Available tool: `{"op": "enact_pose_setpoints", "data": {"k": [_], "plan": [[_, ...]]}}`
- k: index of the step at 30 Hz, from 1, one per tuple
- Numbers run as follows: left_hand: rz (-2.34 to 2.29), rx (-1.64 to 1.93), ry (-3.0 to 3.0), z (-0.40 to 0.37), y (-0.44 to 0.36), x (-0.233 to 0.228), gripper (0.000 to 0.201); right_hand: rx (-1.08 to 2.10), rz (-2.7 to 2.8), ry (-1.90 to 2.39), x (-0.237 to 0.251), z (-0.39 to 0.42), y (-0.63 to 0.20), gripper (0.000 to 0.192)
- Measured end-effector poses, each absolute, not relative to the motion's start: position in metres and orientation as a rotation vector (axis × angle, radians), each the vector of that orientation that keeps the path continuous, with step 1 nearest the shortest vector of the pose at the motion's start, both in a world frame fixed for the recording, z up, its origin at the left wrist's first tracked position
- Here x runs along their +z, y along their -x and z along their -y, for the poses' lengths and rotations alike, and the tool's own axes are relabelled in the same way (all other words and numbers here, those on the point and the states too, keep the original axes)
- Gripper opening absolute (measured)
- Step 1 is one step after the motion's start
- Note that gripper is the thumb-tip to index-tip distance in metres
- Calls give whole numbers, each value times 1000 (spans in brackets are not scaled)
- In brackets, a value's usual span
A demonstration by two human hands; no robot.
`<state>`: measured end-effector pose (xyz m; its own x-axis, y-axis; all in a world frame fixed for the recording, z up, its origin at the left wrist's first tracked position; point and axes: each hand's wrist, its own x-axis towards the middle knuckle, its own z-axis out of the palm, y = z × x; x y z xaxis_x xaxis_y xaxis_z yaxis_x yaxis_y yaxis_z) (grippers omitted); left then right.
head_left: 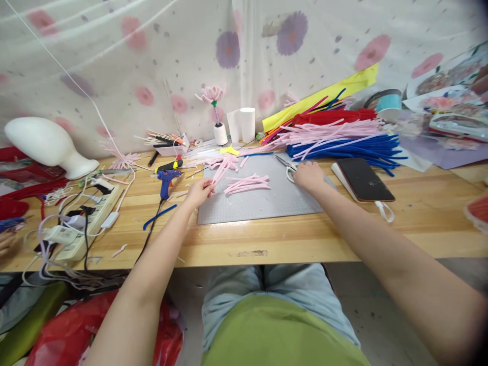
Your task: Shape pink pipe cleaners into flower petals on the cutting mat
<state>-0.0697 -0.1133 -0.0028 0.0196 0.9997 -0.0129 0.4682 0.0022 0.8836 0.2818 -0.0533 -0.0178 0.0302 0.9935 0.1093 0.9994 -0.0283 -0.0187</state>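
My left hand [201, 192] is closed in a pinch on pink pipe cleaners [221, 172], which point up and away from me above the left part of a grey cutting mat [251, 208]. Just right of it, a loose bundle of cut pink pipe cleaners [247, 184] lies on the mat. At the mat's right side my right hand [308, 175] is on the pale handles of a pair of scissors [284, 162]; the blades point to the far left. Its fingers are partly hidden. Bent pink pieces [220, 161] lie behind the left hand.
A blue glue gun [165, 183] and a power strip [91, 223] with tangled cables are on the left. Piled pink pipe cleaners [331, 133] and blue ones [351, 151] lie at the back right, near a dark phone [364, 178]. A pink flower [212, 95] stands behind the mat.
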Motion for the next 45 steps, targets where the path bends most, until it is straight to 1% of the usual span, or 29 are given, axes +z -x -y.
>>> {"op": "enact_pose_setpoints", "data": {"k": [3, 5, 7, 9, 11, 12, 14, 17, 21, 25, 30, 34, 39, 45], "plan": [[-1539, 918, -1615, 111, 67, -7, 21, 65, 2124, 2151, -11, 54, -282, 36], [-1567, 905, -1631, 109, 68, -8, 23, 308, 1948, 2083, -4, 54, -280, 28], [-1592, 900, -1642, 107, 71, -9, 22, 693, 1669, 1878, 4, 54, -274, 18], [-1602, 899, -1649, 105, 75, -11, 22, 1162, 1321, 1530, 10, 55, -264, 15], [-1597, 895, -1642, 104, 75, -11, 22, 1513, 1061, 1214, 16, 57, -252, 22], [-1589, 895, -1633, 104, 74, -10, 22, 1658, 999, 1101, 19, 59, -245, 29], [-1572, 903, -1595, 105, 67, -7, 21, 1901, 940, 924, 23, 66, -231, 45], [-1563, 941, -1493, 107, 56, 0, 20, 2176, 959, 765, 27, 78, -211, 63], [-1554, 977, -1395, 111, 49, 6, 16, 2336, 989, 683, 22, 87, -189, 73], [-1482, 973, -1410, 116, 49, 5, 22, 2468, 966, 451, 14, 84, -174, 76], [-1402, 1009, -1432, 122, 47, 1, 26, 2495, 917, 336, 10, 79, -165, 79], [-1427, 1046, -1417, 123, 53, -5, 27, 2579, 873, 233, 6, 79, -167, 80], [-1477, 1082, -1380, 123, 56, -9, 23, 2634, 844, 152, -3, 76, -174, 82], [-1611, 1159, -1248, 119, 53, -11, 16, 2629, 847, 142, -6, 72, -177, 78]]}}
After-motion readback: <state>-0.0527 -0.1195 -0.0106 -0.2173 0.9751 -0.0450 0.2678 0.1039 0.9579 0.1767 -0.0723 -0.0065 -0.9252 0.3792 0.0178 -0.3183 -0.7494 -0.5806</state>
